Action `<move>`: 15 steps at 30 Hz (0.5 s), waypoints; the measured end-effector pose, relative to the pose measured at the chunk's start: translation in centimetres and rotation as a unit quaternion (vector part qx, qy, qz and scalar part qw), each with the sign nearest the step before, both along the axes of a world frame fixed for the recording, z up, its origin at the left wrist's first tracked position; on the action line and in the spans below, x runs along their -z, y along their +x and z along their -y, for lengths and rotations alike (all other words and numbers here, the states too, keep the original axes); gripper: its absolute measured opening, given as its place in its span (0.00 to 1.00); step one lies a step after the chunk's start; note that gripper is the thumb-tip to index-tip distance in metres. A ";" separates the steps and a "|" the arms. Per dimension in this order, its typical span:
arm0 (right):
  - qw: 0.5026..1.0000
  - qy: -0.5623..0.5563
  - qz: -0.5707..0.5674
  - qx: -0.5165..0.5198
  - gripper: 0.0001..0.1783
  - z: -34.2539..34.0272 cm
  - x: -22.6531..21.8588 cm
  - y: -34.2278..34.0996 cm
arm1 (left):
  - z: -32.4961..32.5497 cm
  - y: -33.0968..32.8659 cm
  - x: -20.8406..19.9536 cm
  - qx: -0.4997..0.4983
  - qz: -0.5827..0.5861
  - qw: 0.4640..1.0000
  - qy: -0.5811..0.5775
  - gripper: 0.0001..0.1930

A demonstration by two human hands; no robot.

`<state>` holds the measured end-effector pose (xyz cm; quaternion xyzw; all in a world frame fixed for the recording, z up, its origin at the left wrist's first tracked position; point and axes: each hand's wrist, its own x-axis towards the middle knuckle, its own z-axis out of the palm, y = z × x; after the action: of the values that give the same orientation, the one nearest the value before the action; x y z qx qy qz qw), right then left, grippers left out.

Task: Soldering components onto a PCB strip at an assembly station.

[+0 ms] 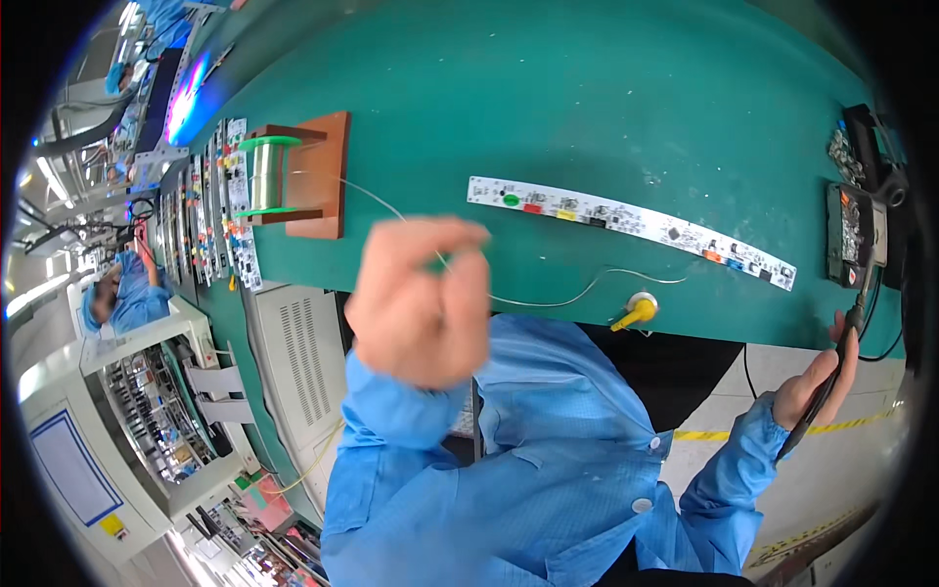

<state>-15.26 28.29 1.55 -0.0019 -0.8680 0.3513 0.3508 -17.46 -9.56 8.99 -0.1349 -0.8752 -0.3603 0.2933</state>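
Observation:
My left hand (421, 303), somewhat blurred, is above the near edge of the green bench mat with its fingers pinched on a thin solder wire (577, 298). The wire runs from a spool (266, 176) with green flanges through the hand, and its free end curves off to the right. At the right, my right hand (822, 382) is closed around the dark handle of a soldering iron (829, 386), whose metal tip reaches the iron stand (851, 235). A long white circuit board (636, 220) with colored components lies on the mat between the hands, untouched.
The spool sits in a brown wooden holder (328, 176) at the left. Beyond it lie several populated board strips (210, 201). A yellow plug (641, 311) sits at the near mat edge. Another person in blue (137, 293) and a white machine (103, 430) are farther left.

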 end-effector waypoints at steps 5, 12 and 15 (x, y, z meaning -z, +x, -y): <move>0.998 -0.014 0.029 -0.059 0.18 3.8 -1.2 -2.2 | 2.9 -1.2 0.5 -0.083 0.113 0.990 -0.032 0.04; 0.993 0.025 0.095 -0.070 0.22 6.4 -2.0 -3.6 | 3.9 -3.3 2.0 -0.057 0.218 0.973 -0.051 0.10; 0.993 0.014 0.093 -0.067 0.22 7.3 -2.3 -3.7 | 4.6 -3.4 2.2 -0.037 0.247 0.967 -0.047 0.09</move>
<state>-18.99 21.01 3.83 0.0286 -0.8997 0.3602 0.2447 -20.84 -14.19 6.83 -0.0226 -0.9409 -0.3295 0.0748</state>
